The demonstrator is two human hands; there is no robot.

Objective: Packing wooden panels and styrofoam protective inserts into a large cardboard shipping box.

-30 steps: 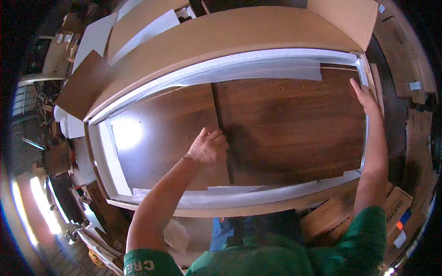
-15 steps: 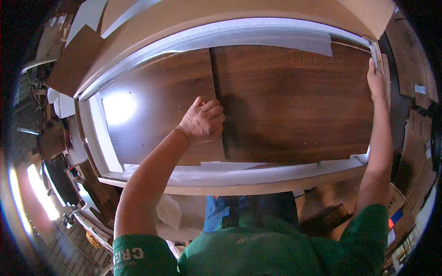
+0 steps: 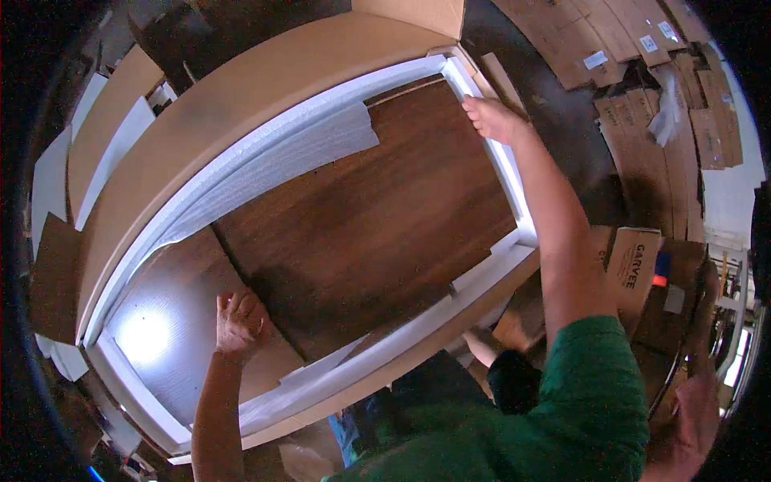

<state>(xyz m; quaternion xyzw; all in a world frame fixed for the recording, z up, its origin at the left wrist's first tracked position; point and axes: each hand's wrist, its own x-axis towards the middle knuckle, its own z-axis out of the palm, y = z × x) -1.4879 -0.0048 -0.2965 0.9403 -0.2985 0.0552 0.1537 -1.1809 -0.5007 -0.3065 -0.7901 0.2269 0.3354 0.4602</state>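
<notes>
Head view: brown panels [image 3: 377, 217] in foam-lined carton [image 3: 233, 100]

Left hand [image 3: 239, 323] at brown panel [image 3: 185, 277]; right hand [image 3: 495, 120] at white foam edging [image 3: 509, 183] inside open carton [image 3: 241, 96].

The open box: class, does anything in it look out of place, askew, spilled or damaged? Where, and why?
The thin white sheet along the box's far side overlaps the dark wood panel but stops short of the far right corner, so coverage looks uneven. No spill or clear damage shows.
</notes>
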